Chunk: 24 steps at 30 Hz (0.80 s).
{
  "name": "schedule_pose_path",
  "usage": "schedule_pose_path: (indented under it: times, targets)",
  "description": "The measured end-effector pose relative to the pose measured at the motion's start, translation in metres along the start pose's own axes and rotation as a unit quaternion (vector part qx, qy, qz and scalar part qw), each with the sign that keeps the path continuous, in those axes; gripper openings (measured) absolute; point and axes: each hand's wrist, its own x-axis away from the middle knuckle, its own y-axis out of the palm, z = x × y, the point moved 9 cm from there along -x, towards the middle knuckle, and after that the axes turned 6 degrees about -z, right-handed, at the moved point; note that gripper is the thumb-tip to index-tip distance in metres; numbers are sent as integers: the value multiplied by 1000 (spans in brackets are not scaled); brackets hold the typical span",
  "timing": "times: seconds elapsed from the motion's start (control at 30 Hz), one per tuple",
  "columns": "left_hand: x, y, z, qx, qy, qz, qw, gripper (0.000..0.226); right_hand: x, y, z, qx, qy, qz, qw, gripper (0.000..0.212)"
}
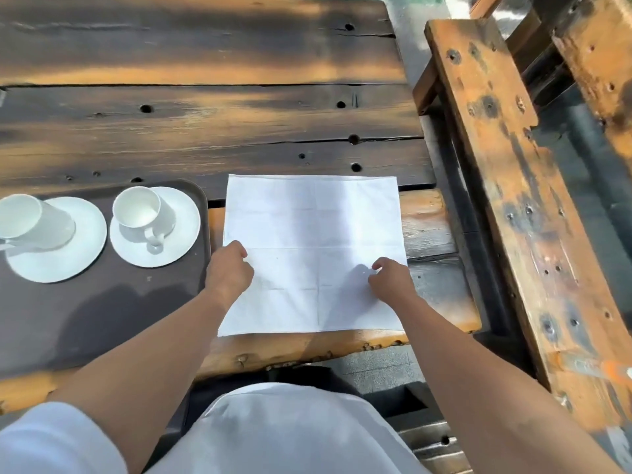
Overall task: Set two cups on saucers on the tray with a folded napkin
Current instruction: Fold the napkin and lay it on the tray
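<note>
weathered plank table (205, 131), wooden bench (513, 200)

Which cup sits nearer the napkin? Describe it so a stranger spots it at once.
Start at the dark tray on the table's left, where two white cups stand on saucers. Take the right-hand cup, nearest the unfolded napkin, handle pointing toward the person.

We see a white napkin (313, 227) spread open and flat on the dark wooden table (205, 124), with creases crossing it. Both hands rest on its near half, fingers curled: the left hand (229, 268) at its left edge, the right hand (391, 280) nearer the right edge. We cannot tell whether they pinch it. Just beside it, a brown tray (102, 319) carries the left cup (20, 217) on the left saucer (85, 248) and the right cup (136, 210) on the right saucer (184, 220).
</note>
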Motion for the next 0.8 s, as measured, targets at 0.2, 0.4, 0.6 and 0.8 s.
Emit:
schedule_pose_path:
  times: [0.2,0.4,0.6,0.8]
  targets:
    - [-15,3,5,-58,36,30,997,33,-22,-13,-13,56,-43,64,996,41]
    - [-28,6,4,-87,58,46,993,34,-43,-24,-12,56,-51,85,994,41]
    - [-34,-3,5,-129,46,53,989,23,-58,-30,-12,84,-48,91,991,45]
    - [-37,1,7,-208,39,29,977,22,-64,-35,-10,83,-21,115,990,43]
